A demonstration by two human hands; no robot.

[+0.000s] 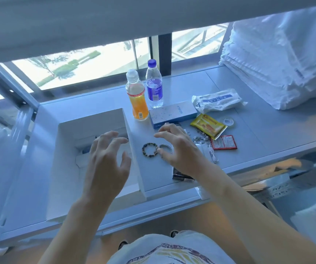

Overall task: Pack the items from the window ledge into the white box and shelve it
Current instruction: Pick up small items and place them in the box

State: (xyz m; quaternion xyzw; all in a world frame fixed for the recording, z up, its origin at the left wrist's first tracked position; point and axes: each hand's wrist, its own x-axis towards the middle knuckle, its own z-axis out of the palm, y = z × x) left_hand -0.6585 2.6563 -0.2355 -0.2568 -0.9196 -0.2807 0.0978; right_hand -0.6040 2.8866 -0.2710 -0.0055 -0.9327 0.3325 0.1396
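The open white cardboard box (67, 149) sits on the pale grey window ledge (267, 130) towards its left end, its near side overhanging the front edge, with some pale things already lying inside that cannot be made out. The left hand (107, 161) hovers over the box, fingers spread and loosely bent, grasping nothing. Just right of the box's wall lie a dark beaded bracelet (149, 149) and a silver chain bracelet (165, 147); the right hand (176, 147) arches above them, fingers released, thumb near the chain, nothing held. Further right lie a yellow snack packet (208, 126), a red sachet (223, 142) and a white plastic pouch (218, 101); behind stand an orange drink bottle (137, 96), a clear water bottle (154, 86) and a pale blue carton (172, 115). The risks, as I judge them: a loose pinch could drop a bracelet off the front edge, and weight pressed on the overhanging side could tip the box
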